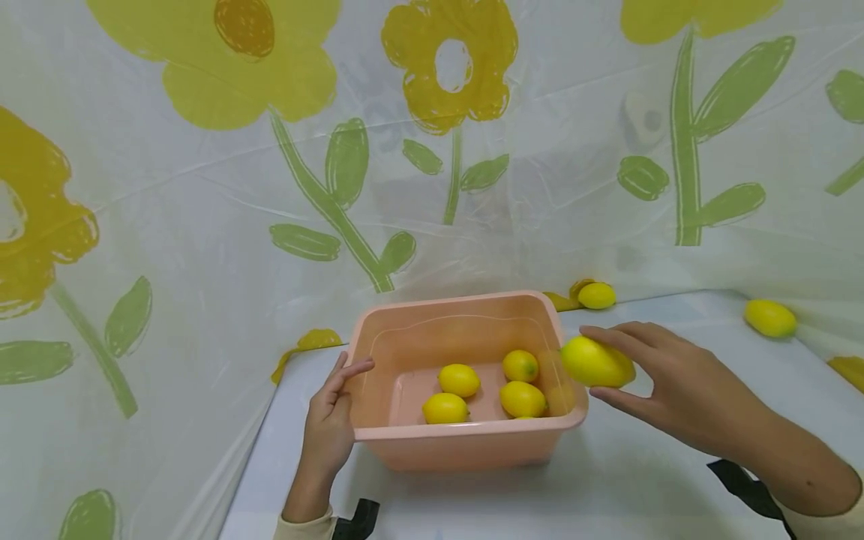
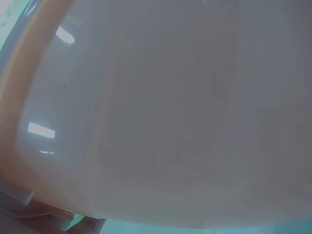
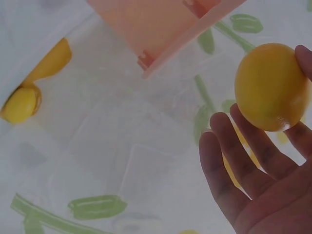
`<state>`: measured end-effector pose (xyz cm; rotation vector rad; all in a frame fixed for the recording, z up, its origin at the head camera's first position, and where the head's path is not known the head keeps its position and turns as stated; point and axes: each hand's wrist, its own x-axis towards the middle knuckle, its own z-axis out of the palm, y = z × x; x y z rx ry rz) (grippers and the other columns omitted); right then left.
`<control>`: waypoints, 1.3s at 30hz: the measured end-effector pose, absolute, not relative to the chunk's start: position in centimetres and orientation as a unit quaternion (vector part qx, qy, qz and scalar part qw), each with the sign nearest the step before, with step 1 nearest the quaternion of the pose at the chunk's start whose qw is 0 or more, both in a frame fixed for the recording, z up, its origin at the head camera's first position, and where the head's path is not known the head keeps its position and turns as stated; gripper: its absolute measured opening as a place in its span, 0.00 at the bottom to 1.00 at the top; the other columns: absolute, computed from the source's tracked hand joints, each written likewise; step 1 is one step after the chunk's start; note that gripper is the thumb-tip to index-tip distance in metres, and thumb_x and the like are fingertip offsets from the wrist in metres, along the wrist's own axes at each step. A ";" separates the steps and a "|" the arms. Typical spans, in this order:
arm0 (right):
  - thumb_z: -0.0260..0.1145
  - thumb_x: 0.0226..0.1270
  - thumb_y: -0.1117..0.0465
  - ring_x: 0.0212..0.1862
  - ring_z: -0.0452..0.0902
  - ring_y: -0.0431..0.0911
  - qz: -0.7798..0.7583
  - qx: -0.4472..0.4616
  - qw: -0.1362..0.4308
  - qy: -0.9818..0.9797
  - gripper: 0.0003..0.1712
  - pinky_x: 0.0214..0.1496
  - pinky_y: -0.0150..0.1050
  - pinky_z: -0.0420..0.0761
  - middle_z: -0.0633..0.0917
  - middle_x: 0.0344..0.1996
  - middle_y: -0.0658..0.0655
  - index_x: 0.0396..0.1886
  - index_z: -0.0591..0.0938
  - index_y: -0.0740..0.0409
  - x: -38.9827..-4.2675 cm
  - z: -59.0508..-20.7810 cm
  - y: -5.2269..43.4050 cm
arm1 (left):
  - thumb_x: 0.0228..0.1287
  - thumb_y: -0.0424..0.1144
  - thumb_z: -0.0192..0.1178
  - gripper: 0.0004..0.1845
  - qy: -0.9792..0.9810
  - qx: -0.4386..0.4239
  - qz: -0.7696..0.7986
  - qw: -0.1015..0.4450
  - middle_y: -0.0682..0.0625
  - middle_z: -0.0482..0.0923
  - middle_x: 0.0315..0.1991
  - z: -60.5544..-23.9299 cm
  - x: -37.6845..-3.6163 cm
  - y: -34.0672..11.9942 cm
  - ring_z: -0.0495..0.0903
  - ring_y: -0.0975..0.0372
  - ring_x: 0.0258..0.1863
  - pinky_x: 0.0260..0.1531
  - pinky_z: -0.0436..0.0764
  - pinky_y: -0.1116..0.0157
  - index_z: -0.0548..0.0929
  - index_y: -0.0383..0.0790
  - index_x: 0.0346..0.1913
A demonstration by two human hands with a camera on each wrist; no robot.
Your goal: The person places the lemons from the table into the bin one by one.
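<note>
1. Yellow and smooth-skinned, the lemon (image 1: 596,362) sits pinched between the thumb and fingers of the right hand (image 1: 682,386), just beside the right rim of the pink plastic tub (image 1: 466,435).
2. It looks light, firm and a little slippery; a grasp round its widest middle seems safest.
3. The left hand (image 1: 331,420) lies with fingers extended against the tub's left wall, steadying it.
4. Four lemons (image 1: 459,379) lie inside.

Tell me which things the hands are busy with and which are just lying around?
Busy with:
- held lemon, pinched by the right hand
- pink tub, touched by the left hand
- four lemons in the tub

Lying around:
- back lemon
- far-right lemon
- flowered sheet
</note>
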<state>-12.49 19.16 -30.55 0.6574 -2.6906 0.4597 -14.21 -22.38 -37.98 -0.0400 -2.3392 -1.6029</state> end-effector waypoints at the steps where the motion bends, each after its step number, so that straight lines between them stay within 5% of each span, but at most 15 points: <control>1: 0.79 0.51 0.45 0.49 0.82 0.54 0.163 0.233 0.163 -0.945 0.42 0.38 0.47 0.88 0.83 0.55 0.58 0.68 0.75 0.39 -12.6 -30.5 18.9 | 0.68 0.20 0.35 0.29 -0.816 -0.014 -0.558 0.151 0.49 0.79 0.64 -38.0 -14.2 -22.4 0.50 0.63 0.80 0.77 0.51 0.46 0.84 0.43 0.55; 13: 0.79 0.52 0.48 0.50 0.81 0.51 0.190 0.284 0.159 -0.926 0.41 0.42 0.44 0.88 0.82 0.54 0.55 0.68 0.75 0.41 -14.1 -30.9 16.7 | 0.69 0.21 0.35 0.29 -0.820 -0.006 -0.553 0.147 0.52 0.79 0.64 -38.0 -14.1 -22.5 0.50 0.65 0.79 0.78 0.52 0.48 0.84 0.43 0.56; 39: 0.76 0.58 0.49 0.58 0.75 0.52 0.165 0.343 0.052 -0.923 0.34 0.66 0.60 0.72 0.83 0.53 0.50 0.65 0.78 0.45 -18.7 -33.0 14.2 | 0.68 0.20 0.36 0.29 -0.815 -0.023 -0.558 0.154 0.46 0.77 0.66 -37.9 -14.1 -22.5 0.50 0.61 0.80 0.76 0.51 0.43 0.84 0.43 0.56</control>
